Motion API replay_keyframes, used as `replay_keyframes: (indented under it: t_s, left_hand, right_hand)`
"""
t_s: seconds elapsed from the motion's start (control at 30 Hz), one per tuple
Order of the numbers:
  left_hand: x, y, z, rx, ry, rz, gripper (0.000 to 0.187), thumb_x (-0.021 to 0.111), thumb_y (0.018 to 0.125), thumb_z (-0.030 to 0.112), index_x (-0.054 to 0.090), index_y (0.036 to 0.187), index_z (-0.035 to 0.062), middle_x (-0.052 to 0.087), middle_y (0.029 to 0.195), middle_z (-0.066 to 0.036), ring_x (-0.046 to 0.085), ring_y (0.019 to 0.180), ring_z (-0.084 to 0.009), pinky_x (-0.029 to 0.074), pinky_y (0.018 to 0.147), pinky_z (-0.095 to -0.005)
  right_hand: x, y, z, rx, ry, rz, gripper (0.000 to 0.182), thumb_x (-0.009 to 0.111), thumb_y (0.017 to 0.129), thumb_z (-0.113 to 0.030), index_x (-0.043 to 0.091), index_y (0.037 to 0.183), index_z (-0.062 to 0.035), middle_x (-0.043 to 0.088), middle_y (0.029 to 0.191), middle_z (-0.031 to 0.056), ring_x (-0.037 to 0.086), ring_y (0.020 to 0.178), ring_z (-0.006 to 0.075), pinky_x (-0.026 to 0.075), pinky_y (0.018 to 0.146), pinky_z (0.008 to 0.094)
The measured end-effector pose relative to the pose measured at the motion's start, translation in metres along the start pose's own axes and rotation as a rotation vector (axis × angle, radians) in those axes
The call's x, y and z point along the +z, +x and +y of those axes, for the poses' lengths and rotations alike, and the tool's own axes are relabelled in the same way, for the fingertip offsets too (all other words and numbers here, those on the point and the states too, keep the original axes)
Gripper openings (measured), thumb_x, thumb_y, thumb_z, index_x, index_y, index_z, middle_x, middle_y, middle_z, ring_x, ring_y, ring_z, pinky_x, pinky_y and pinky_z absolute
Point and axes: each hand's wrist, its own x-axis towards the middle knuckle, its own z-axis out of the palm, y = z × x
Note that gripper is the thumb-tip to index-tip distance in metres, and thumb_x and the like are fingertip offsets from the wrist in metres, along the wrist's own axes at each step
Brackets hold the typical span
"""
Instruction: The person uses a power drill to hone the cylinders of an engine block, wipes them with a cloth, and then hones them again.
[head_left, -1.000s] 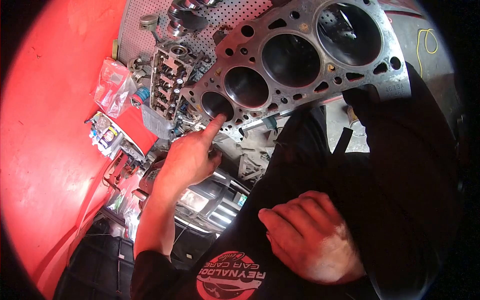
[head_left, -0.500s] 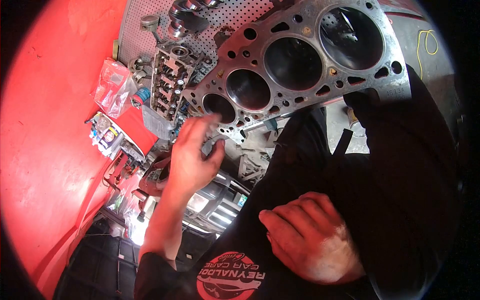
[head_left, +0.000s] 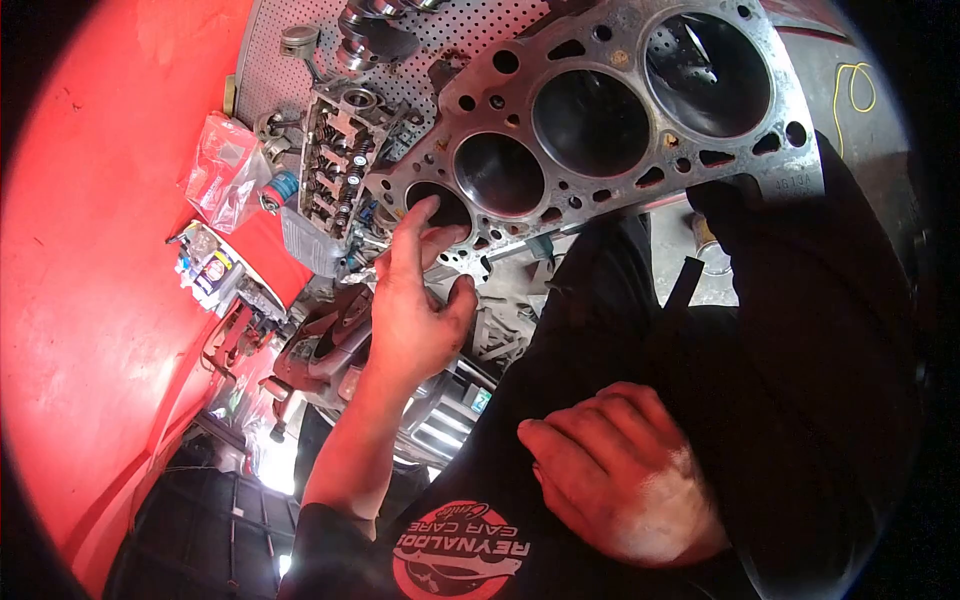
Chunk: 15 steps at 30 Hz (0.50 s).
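Note:
A grey metal engine block with a row of round cylinder bores spans the top of the view. My left hand reaches up to its near left end. The index finger points at the leftmost bore and overlaps its rim, while the thumb stands apart on the right; nothing shows between the fingers. Against my dark clothing rests my right hand, back upward and fingers curled together, its fingertips partly hidden.
Left of the block stands a cylinder head with springs. Behind it are a crankshaft and a piston on a perforated panel. A plastic bag and a blue can lie by the red wall.
My left hand has shifted right and its index finger has stretched out over the leftmost bore. The right hand stays in place.

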Motion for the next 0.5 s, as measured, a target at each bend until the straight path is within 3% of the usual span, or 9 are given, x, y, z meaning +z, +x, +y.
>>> replay_keyframes:
  t_s: [0.1,0.2,0.27,0.33,0.37,0.5]
  left_hand:
    - [0.000,-0.004,-0.007,0.098,0.023,0.030,0.075,0.062,0.085,-0.009,0.035,0.153,0.0086,0.071,0.126,-0.012,0.061,0.127,-0.0213,0.048,0.101,-0.0324]
    - [-0.004,-0.006,-0.010,0.067,-0.118,0.031,0.075,0.060,0.085,-0.010,0.037,0.154,0.0100,0.073,0.122,-0.010,0.061,0.125,-0.0200,0.047,0.101,-0.0313]
    - [-0.015,-0.006,-0.006,0.015,0.061,0.074,0.074,0.061,0.084,-0.009,0.040,0.152,0.0109,0.074,0.119,-0.010,0.062,0.122,-0.0208,0.046,0.102,-0.0325]
    - [-0.030,-0.002,-0.016,0.153,0.402,0.215,0.067,0.067,0.080,0.000,0.052,0.144,0.0086,0.074,0.108,-0.010,0.062,0.100,-0.0316,0.042,0.106,-0.0418]
    - [-0.039,0.006,-0.022,0.266,0.569,0.247,0.064,0.065,0.078,0.000,0.056,0.141,0.0087,0.072,0.100,-0.009,0.063,0.096,-0.0307,0.043,0.101,-0.0431]
    - [-0.060,0.025,-0.028,0.401,0.736,-0.045,0.063,0.066,0.079,-0.001,0.058,0.141,0.0097,0.068,0.090,-0.014,0.064,0.090,-0.0330,0.047,0.090,-0.0445]
  right_hand:
    - [-0.002,0.003,-0.001,-0.009,0.001,0.000,0.043,0.079,0.077,-0.012,0.068,0.118,-0.0045,0.067,0.103,0.0080,0.065,0.095,0.0245,0.051,0.092,0.0444]
    - [-0.004,0.003,0.000,-0.016,0.011,-0.012,0.043,0.079,0.077,-0.012,0.068,0.118,-0.0044,0.067,0.103,0.0080,0.065,0.095,0.0243,0.051,0.091,0.0441]
    - [-0.002,0.000,0.000,-0.010,0.018,-0.011,0.043,0.079,0.077,-0.012,0.068,0.118,-0.0042,0.068,0.103,0.0079,0.065,0.095,0.0240,0.051,0.091,0.0437]
    - [0.003,-0.001,0.002,-0.030,0.014,0.025,0.043,0.079,0.076,-0.011,0.068,0.117,-0.0041,0.068,0.103,0.0079,0.065,0.095,0.0239,0.051,0.091,0.0435]
    - [0.004,-0.002,0.002,-0.032,0.014,0.024,0.043,0.079,0.076,-0.011,0.068,0.117,-0.0041,0.068,0.103,0.0078,0.066,0.095,0.0238,0.051,0.091,0.0434]
    - [0.009,-0.007,0.003,-0.047,0.009,0.021,0.042,0.079,0.076,-0.012,0.069,0.117,-0.0041,0.068,0.102,0.0076,0.066,0.095,0.0235,0.051,0.091,0.0429]
